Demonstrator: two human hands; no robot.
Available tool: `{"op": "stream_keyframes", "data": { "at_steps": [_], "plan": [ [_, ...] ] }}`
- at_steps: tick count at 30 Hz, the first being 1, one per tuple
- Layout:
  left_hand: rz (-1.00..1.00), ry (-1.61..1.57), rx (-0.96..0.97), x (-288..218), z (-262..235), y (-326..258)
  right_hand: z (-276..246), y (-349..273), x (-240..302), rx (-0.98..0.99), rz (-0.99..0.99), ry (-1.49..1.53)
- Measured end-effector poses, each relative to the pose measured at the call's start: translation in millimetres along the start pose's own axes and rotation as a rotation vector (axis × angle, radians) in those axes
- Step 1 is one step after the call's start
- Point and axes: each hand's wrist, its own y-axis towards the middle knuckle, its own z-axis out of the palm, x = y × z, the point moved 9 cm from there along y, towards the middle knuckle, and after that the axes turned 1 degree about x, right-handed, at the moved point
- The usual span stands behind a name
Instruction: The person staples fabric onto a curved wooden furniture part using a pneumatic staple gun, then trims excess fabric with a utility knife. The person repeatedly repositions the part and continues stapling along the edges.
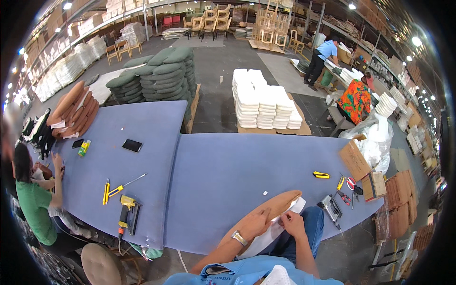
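**Brown cushion worked at the edge of a blue tabletop**

Warehouse shelves and stacked cushions ring a long blue tabletop (228, 166). At its near edge lies a brown oval cushion (271, 207) with white fabric (266, 237) under it. The left hand (254, 223) rests flat and open on the cushion. The right hand (290, 223) pinches the white fabric's edge, its grip closed on it. A cardboard box (354, 159) beside white-filled plastic bags (375, 140) sits at the far right; what it contains cannot be seen.
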Motion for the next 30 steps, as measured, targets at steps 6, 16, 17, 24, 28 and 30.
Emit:
{"op": "stream_keyframes", "data": {
  "at_steps": [6,16,17,24,28,30],
  "plan": [
    [0.055,-0.042,-0.086,0,17,1,-8,30,-31,-0.077,0.306,0.604],
    [0.083,0.194,0.041,-27,17,17,-4,44,-43,-0.314,0.227,0.209],
    [0.086,0.213,0.062,-31,19,18,-7,41,-40,-0.334,0.199,0.179],
    [0.059,0.222,0.12,-44,17,18,-12,52,-44,-0.337,0.044,0.286],
    [0.031,0.135,0.028,-56,10,10,-29,59,-30,-0.236,0.023,0.334],
    [-0.008,0.115,0.004,-47,23,9,-28,56,-23,-0.228,-0.007,0.224]
  ]
}}
